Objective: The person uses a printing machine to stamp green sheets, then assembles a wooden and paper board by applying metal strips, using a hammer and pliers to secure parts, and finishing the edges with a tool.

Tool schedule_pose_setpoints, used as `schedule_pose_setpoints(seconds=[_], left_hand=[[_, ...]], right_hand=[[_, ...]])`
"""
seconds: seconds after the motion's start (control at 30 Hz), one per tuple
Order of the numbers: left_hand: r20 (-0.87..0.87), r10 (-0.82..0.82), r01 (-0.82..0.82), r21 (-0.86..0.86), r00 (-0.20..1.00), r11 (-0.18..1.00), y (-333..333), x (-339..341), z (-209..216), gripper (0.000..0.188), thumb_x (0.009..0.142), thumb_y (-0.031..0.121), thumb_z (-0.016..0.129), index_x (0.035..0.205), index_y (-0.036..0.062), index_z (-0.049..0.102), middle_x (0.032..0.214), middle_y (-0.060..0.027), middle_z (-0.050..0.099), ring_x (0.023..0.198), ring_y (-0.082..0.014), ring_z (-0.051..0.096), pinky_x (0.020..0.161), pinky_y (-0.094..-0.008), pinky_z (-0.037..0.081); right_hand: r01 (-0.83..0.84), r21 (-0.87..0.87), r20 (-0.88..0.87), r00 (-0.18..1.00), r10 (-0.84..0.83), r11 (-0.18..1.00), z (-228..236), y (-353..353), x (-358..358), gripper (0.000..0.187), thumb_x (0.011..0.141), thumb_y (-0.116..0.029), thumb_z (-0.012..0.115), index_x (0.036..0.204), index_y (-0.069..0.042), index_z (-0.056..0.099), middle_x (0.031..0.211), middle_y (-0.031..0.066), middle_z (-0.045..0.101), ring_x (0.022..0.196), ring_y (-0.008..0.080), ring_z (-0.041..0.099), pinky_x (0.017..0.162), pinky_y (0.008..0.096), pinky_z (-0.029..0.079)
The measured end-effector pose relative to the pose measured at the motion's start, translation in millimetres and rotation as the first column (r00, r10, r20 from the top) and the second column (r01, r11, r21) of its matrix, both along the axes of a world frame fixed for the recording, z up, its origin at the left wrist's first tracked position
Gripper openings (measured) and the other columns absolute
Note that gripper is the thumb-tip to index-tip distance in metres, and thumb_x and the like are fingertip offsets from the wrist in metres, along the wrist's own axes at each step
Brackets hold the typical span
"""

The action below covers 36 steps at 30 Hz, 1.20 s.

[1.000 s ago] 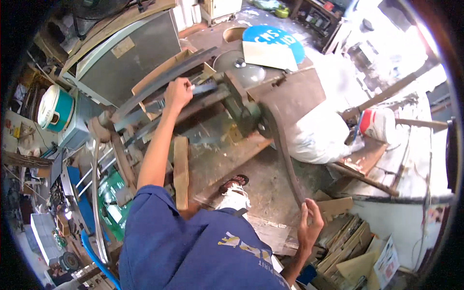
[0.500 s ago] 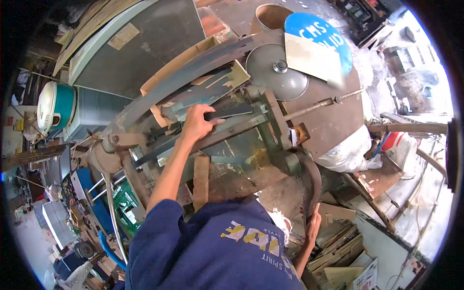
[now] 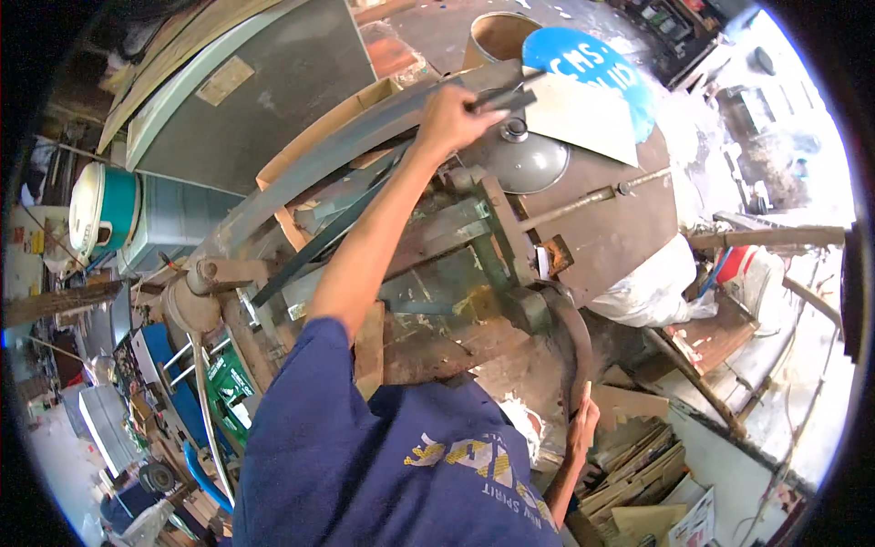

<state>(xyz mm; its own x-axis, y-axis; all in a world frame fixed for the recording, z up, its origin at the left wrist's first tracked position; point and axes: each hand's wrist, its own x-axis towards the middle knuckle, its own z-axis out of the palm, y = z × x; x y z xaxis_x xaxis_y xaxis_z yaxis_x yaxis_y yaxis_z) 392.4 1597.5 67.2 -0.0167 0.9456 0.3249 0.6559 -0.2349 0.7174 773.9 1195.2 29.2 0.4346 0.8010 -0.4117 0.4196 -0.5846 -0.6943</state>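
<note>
My left hand (image 3: 448, 120) is closed on dark flat strips (image 3: 510, 95), raised above the far side of a metal lever cutter (image 3: 497, 232). Motion blurs the strip ends. A long dark strip (image 3: 319, 244) slants from the cutter's left end up behind my left forearm; I cannot tell whether it joins the piece in the hand. To the right, my right hand (image 3: 583, 427) is closed against the lower part of the cutter's curved lever (image 3: 576, 342). A round grey lid with a knob (image 3: 538, 164) lies just beyond the left hand, partly under a pale flat sheet (image 3: 583, 114).
A blue disc (image 3: 629, 87) and an open brown drum (image 3: 499, 38) stand at the far side. A large grey panel (image 3: 264, 91) leans at far left, near a teal and white cooler (image 3: 105, 205). White sacks (image 3: 643, 283) and stacked cardboard pieces (image 3: 643, 474) lie right.
My left hand has risen away from the cutter bed toward the far right, carrying the dark strip. My right hand stays at the lever, its fingers more bent.
</note>
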Motion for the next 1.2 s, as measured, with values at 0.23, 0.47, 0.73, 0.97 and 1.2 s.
schedule_pose_setpoints(seconds=[0.23,0.47,0.73,0.97,1.2], left_hand=[[0.123,-0.065,0.081,-0.135,0.990,0.987,54.3,38.4,49.3,0.096,0.075,0.077,0.064,0.111,-0.0122,0.067,0.104,-0.0317,0.069,0.098,-0.0393,0.069,0.088,-0.0454,0.053],[-0.598,-0.059,-0.039,-0.149,0.799,0.988,-26.7,13.4,99.4,0.120,0.076,0.090,0.045,0.151,-0.0031,0.034,0.143,-0.0349,0.045,0.142,-0.0479,0.035,0.118,-0.0576,0.023],[-0.516,-0.044,-0.156,-0.337,0.855,0.929,-148.5,-48.9,29.6,0.027,0.094,0.026,0.056,0.101,0.0010,0.065,0.099,-0.0273,0.063,0.099,-0.0424,0.060,0.086,-0.0564,0.043],[-0.119,0.212,-0.236,-0.256,0.970,0.938,-205.8,-29.6,-34.9,0.013,0.089,0.012,0.068,0.092,0.0002,0.065,0.087,-0.0224,0.060,0.083,-0.0385,0.060,0.076,-0.0510,0.048],[0.042,0.289,-0.285,-0.093,0.956,0.954,-194.0,-24.8,-42.3,0.021,0.083,0.024,0.079,0.083,0.0039,0.078,0.092,-0.0145,0.073,0.091,-0.0296,0.065,0.084,-0.0379,0.050]], right_hand=[[-0.008,0.038,0.049,0.999,0.006,0.999,14.4,-0.2,-13.2,0.062,0.106,-0.045,0.045,0.108,0.013,0.068,0.097,0.0210,0.073,0.095,0.0238,0.068,0.088,0.0364,0.051],[-0.091,-0.128,0.044,0.994,0.097,0.988,8.2,-10.4,9.3,0.073,0.107,-0.052,0.035,0.097,0.012,0.068,0.070,0.0149,0.064,0.065,0.0183,0.055,0.062,0.0381,0.042],[-0.175,0.004,-0.169,0.970,0.173,0.985,3.4,-22.8,13.4,0.065,0.105,-0.053,0.044,0.069,0.000,0.050,0.060,0.0033,0.047,0.058,0.0129,0.044,0.054,0.0344,0.035],[-0.127,-0.203,0.015,0.991,0.133,0.971,88.6,-18.3,9.3,0.067,0.104,-0.057,0.042,0.069,0.000,0.039,0.064,0.0027,0.037,0.064,0.0142,0.032,0.057,0.0372,0.028],[-0.144,-0.572,0.362,0.839,0.406,0.808,238.3,46.9,-56.2,0.081,0.103,-0.060,0.039,0.070,0.012,0.058,0.055,0.0212,0.048,0.055,0.0345,0.044,0.059,0.0462,0.040]])
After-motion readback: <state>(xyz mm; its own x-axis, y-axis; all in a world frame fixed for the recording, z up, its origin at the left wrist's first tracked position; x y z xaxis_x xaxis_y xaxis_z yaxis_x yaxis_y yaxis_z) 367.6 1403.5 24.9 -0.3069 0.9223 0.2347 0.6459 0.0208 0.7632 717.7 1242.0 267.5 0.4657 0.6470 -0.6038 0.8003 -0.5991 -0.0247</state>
